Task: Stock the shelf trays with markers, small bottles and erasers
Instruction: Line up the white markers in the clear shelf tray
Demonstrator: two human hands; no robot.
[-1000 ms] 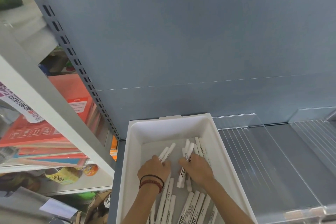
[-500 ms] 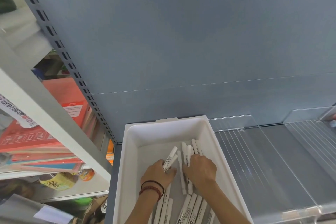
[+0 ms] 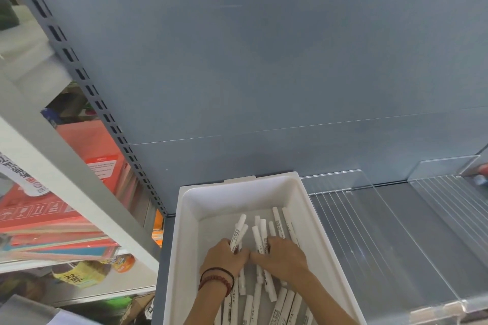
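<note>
Gathering markers [image 3: 278, 221] in the white tray [image 3: 184, 232] now: your left hand [image 3: 224, 256] has its grip wrapped round a pair whose tips poke out toward the far wall. Your right hand [image 3: 284, 256] lies over the next bunch, thumb touching the left; whether that grip is clamped, I cannot tell. The markers run near-to-far, directly beneath your knuckles, right hand nearer the loose ones.

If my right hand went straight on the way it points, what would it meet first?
The white markers under your right hand; past them, probably the far wall of the white tray, though depth is unclear.
</note>
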